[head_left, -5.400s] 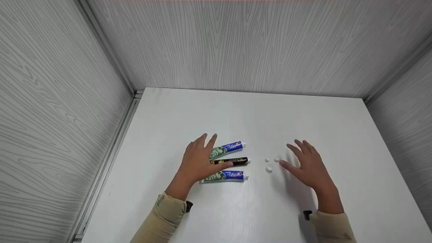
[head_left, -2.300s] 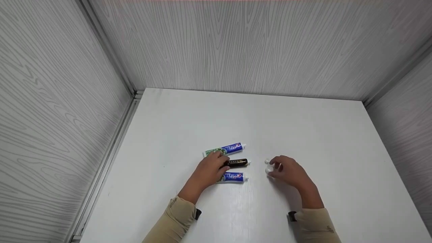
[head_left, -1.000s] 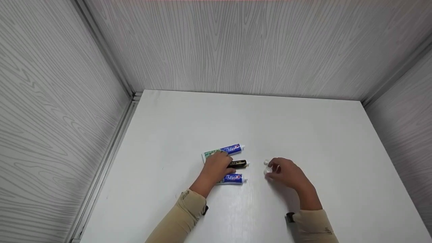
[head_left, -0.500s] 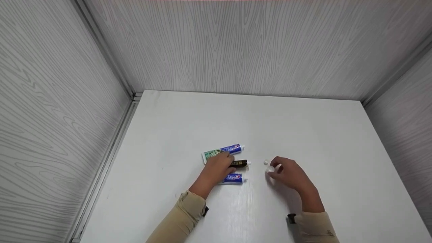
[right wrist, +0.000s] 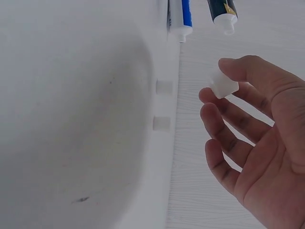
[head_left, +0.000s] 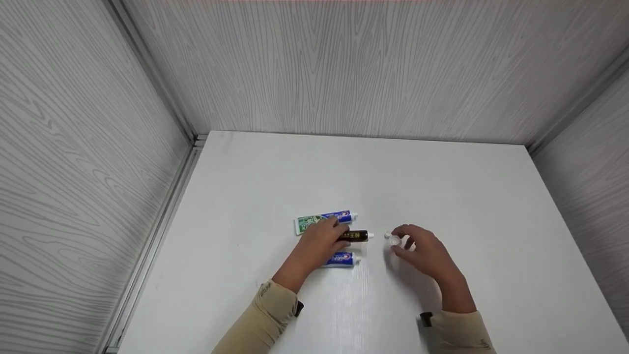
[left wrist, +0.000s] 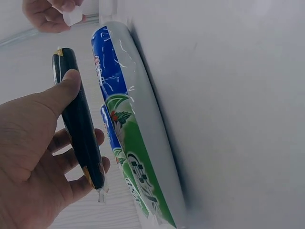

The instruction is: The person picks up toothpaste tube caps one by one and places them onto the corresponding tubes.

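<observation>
My left hand (head_left: 317, 243) grips a black toothpaste tube (head_left: 357, 236), thumb on one side and fingers on the other. Its bare white nozzle points toward my right hand (head_left: 425, 250). In the left wrist view the black tube (left wrist: 78, 119) is held up off the table. Between thumb and fingertips my right hand pinches a white cap (right wrist: 224, 86), a short gap from the nozzle. On either side of the left hand lie two blue and green toothpaste tubes, the far one (head_left: 307, 224) angled and the near one (head_left: 341, 259) partly covered by the hand.
Two small white caps, one (right wrist: 164, 87) beside the other (right wrist: 162, 123), lie on the white table (head_left: 417, 182) near the right hand. Grey wood-grain panels (head_left: 314, 69) enclose the table at the back and sides.
Both hands were spread open over the tubes and caps at first, then closed on the black tube and a cap. Lately the black tube has shifted right and the cap has risen with the right hand.
</observation>
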`<state>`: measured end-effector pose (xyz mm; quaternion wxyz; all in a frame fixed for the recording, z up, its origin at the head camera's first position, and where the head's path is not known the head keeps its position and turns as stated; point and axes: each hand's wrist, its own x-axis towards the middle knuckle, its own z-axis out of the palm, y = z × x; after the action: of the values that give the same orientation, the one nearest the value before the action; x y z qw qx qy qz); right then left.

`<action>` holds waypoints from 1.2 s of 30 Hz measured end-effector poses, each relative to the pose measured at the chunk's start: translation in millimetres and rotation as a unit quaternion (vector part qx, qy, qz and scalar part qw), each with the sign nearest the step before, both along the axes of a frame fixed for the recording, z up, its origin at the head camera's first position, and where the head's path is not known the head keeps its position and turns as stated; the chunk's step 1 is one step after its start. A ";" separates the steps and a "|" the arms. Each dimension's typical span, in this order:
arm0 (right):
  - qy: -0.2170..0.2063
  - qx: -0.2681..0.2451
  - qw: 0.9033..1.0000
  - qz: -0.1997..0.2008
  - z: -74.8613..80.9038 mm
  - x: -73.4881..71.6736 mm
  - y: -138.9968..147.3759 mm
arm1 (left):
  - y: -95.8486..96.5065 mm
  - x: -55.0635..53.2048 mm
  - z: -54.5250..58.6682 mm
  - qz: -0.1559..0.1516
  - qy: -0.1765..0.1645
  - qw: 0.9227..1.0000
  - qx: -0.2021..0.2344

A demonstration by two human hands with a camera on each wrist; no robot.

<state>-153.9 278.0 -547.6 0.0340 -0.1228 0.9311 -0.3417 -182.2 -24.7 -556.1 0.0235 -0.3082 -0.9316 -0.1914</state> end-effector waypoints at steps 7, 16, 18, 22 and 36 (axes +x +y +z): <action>0.028 -0.011 0.999 0.009 6.2 2.7 -1.9 | -0.4 1.8 5.1 -0.008 -0.018 0.999 0.032; 0.035 -0.007 0.999 0.009 9.2 6.7 -8.3 | -1.5 5.1 7.6 -0.027 0.001 0.998 0.059; 0.035 -0.007 0.999 0.007 10.5 7.2 -10.7 | -1.6 5.2 8.9 -0.030 0.002 0.998 0.062; 0.042 -0.015 0.999 0.002 12.5 8.4 -14.1 | -1.5 6.0 11.7 -0.032 0.003 0.997 0.068; 0.103 -0.031 0.994 0.004 17.5 9.9 -19.4 | -0.8 6.3 14.9 -0.042 0.032 0.995 0.081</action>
<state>-144.0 258.6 -530.1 -0.0646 -0.1619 0.9182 -0.3557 -175.9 -25.6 -541.1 0.0704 -0.3505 -0.8979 -0.2569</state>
